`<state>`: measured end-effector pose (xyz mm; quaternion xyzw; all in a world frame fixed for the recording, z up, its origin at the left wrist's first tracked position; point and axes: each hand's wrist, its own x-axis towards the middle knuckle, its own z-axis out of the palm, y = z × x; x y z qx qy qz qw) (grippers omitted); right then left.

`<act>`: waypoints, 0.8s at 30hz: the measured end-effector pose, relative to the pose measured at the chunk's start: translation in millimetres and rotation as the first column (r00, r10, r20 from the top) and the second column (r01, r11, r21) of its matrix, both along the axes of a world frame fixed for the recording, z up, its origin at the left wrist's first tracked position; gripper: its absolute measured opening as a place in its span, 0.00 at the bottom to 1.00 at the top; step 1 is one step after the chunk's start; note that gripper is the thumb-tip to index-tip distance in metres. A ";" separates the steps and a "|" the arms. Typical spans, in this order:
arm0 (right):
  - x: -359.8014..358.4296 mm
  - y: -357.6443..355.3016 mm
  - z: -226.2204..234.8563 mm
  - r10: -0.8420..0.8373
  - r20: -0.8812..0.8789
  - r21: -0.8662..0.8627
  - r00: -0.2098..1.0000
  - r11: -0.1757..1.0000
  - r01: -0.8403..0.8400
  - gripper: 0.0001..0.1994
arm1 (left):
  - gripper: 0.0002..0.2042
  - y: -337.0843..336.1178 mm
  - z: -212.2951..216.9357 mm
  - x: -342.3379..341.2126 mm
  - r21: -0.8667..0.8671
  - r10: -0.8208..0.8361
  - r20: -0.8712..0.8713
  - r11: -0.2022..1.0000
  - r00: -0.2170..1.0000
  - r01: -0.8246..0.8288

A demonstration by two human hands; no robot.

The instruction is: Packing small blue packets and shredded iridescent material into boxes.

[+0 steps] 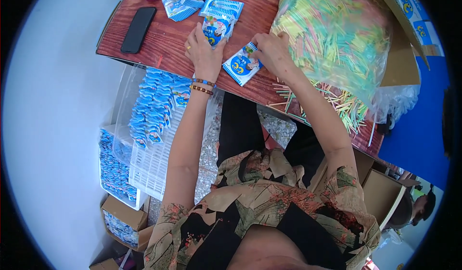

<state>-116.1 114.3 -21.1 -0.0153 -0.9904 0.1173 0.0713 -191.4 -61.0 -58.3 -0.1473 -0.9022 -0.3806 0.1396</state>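
Note:
My left hand [206, 59] is closed round an upper blue-and-white packet [217, 28] above the red-brown table. Its far end overlaps another striped packet [230, 5] lying behind it. To the right, my right hand [275, 53] pinches the corner of a second packet [239, 67], which lies slanted near the table's front edge. Both packets are small, flat and crimped at the ends. Beyond my left hand sits a loose pile of similar packets [180, 9]. The fingertips of my right hand are partly hidden behind its knuckles.
A big clear bag of coloured sticks [337, 34] leans in a cardboard box [404, 67] at the right, with loose sticks [344, 104] below it. A black phone [138, 30] lies at the left. White crates [147, 171] with many packets stand beside the table.

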 end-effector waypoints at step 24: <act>28.9 18.3 11.1 -0.148 -0.267 -0.393 0.952 0.919 0.033 0.06 | 0.13 -2.0 4.3 55.5 -0.089 -0.124 -0.050 0.989 0.991 0.119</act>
